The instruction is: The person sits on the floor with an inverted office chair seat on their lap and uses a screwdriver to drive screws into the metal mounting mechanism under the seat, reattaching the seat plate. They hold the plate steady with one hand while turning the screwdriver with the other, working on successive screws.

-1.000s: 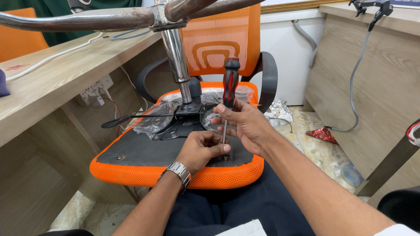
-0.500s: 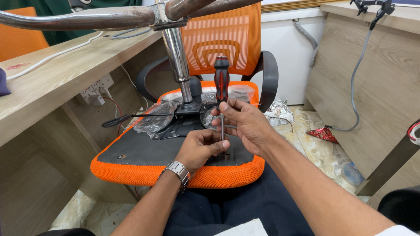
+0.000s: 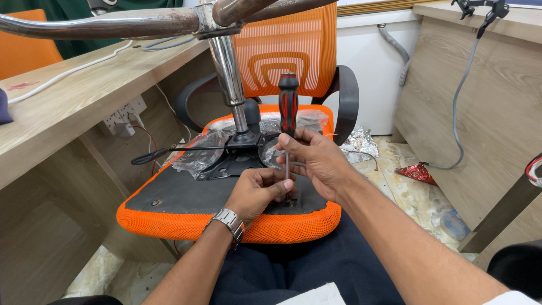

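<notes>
Head view, right hand gripping screwdriver, left hand steadying tip

office: wooden desks, orange mesh office chairs, wall sockets, cables.

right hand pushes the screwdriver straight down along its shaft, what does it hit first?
Likely the black underside of the chair seat, by the left hand fingertips. The right hand hides the exact tip contact.

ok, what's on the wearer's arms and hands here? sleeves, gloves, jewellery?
Both hands are bare, no gloves. The left hand has a silver metal link watch on its wrist. The right hand has no rings or watch visible; a white sleeve edge shows far up that arm.
</notes>
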